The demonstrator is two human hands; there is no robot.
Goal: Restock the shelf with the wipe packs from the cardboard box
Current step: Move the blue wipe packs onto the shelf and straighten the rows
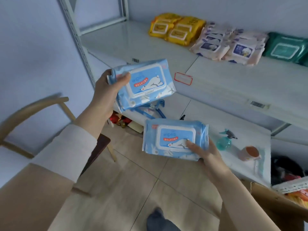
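Left hand [105, 95] grips upper pack [145, 80]; right hand [208, 155] — lower pack [171, 137]; cardboard box [275, 202] cropped.

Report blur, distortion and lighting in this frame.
Head view: motion blur smears the wooden chair; both blue wipe packs look fairly sharp; wide-angle distortion slants the shelf upright; light soft, bluish, without hard glare.

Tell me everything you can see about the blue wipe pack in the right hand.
The blue wipe pack is a soft, glossy plastic pouch, light blue with white shapes, crimped at its ends. Its closed white-rimmed flip lid shows a polar bear and a red text band. It lies nearly flat, face up, above the tiled floor, lower than the matching pack in the left hand. The right hand grips its right end, thumb on the lid.
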